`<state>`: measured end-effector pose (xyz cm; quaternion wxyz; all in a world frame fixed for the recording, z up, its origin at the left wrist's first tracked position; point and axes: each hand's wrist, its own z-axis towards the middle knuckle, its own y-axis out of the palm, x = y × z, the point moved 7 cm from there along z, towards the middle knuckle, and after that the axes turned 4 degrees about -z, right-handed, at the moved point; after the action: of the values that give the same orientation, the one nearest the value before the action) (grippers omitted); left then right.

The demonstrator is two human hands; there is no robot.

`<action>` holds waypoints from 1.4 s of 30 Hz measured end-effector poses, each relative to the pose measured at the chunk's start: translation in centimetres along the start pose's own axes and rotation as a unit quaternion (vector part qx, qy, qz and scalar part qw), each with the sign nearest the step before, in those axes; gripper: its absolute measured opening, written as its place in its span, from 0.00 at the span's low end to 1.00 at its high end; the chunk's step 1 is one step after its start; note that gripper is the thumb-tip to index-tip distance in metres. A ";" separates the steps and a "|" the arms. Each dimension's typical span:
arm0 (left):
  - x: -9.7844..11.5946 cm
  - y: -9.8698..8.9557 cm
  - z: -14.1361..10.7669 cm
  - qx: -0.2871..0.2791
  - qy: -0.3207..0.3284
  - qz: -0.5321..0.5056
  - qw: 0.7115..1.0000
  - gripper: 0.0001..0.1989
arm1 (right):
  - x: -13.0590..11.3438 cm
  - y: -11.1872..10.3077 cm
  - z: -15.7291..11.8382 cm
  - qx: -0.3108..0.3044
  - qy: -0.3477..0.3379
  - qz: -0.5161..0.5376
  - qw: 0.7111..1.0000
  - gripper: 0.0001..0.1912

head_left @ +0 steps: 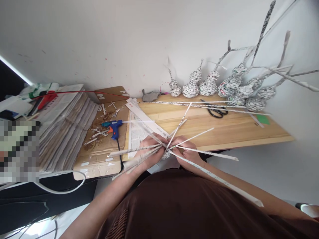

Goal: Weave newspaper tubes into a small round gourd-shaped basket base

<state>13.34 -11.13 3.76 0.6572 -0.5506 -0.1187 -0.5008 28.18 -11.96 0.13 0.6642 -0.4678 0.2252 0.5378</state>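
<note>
Close to my body, at the table's front edge, a small woven paper piece (164, 155) sits between my hands. Rolled newspaper tubes (199, 133) fan out from it in several directions. My left hand (152, 149) is closed around its left side, fingers gripping the piece and the tube bases. From the right, my right hand (185, 149) pinches the tubes near the centre where they meet. The fingertips of both hands nearly touch there and partly hide the weave.
A blue glue gun (114, 128) lies on cardboard (99, 162) at left, beside a tall newspaper stack (72, 122). Black scissors (215, 111) and long paper tubes (179, 104) lie behind my hands. Several woven paper gourds (191, 86) stand along the wall, some with long protruding tubes.
</note>
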 end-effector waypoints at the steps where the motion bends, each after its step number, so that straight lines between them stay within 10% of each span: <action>1: 0.1 0.0 0.1 -0.006 -0.005 0.005 1.000 0.09 | 0.1 0.0 0.0 0.001 -0.001 0.013 1.000 0.04; 14: 0.4 -0.6 -0.2 0.046 -0.011 0.055 0.997 0.09 | 2.4 1.2 -0.3 0.000 0.140 0.164 0.976 0.10; 19: -0.1 -0.4 -0.9 0.066 0.006 0.059 0.996 0.09 | 3.8 0.1 0.7 0.005 0.221 0.074 0.972 0.17; 24: -0.5 -0.2 -1.2 0.073 -0.001 0.053 0.996 0.09 | 1.7 -2.3 1.5 0.018 0.125 -0.165 0.978 0.24; 29: -0.2 0.0 -1.2 0.073 0.024 0.053 0.996 0.07 | -1.1 -3.2 2.5 0.039 0.006 -0.251 0.967 0.10; 34: -0.3 0.0 -1.4 0.088 0.037 0.058 0.994 0.06 | 1.1 -0.6 4.1 -0.139 0.109 -0.155 0.972 0.18; 42: -0.1 -0.2 -1.6 0.095 0.053 0.053 0.993 0.06 | 2.8 1.3 4.5 -0.090 0.224 0.053 0.969 0.05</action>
<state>12.50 -12.38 3.18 0.7375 -0.4638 -0.1016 -0.4803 26.99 -6.73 -0.49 0.5228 -0.6216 0.3436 0.4713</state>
